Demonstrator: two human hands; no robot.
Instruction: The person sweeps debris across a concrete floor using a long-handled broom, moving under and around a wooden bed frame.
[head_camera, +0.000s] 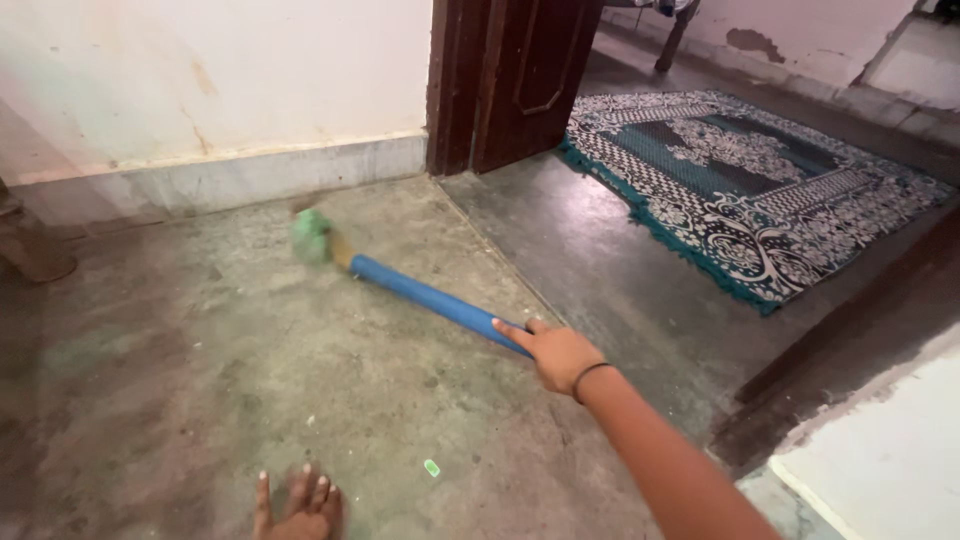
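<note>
Head view looking down at a bare concrete floor (200, 400), so here's the count. One broom (420, 295): blue handle, green blurry head lying far left, close to the wall's skirting (250, 175). The right hand (560, 355) is clamped round the near end of the handle, forefinger laid along it, with a dark band on the wrist. The left hand isn't visible at all, so can't say anything about it. One bare foot (300, 505) at the near edge, toes pointing far. One small green scrap (431, 467) on the floor just right of that foot. One patterned teal-and-white rug (750, 190) far right, past the doorway, well apart from the broom. One dark wooden door (520, 80), standing open at the far side. Edges: wall along the far left, a step or ledge (880, 440) near right. Plenty of open floor between broom head and foot.
</note>
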